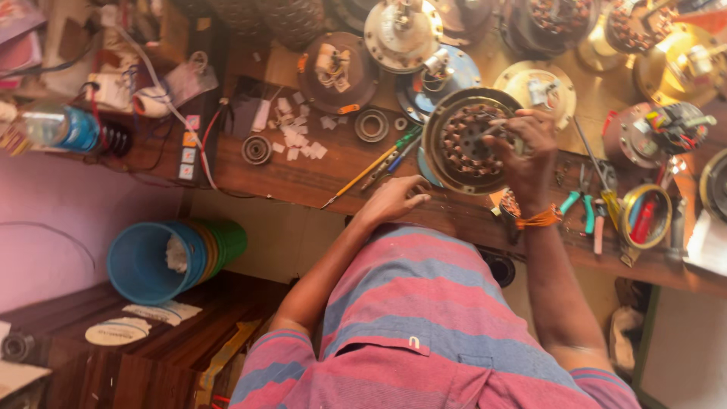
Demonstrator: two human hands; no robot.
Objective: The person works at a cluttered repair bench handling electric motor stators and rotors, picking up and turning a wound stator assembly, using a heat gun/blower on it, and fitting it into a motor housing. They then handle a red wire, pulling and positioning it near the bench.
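Here, right hand (530, 148) partly covering stator (471, 142), grip unclear, left hand (394, 198) on workbench (318, 170)

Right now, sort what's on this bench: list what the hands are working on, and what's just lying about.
In hand:
right hand on the round motor winding
left hand resting on the wooden bench

Lying about:
blue-handled pliers
bearing rings
paper scraps
stacked buckets
plastic bottle

Both hands reach forward: left (394, 198) loosely curled, right (525, 148) pinching.
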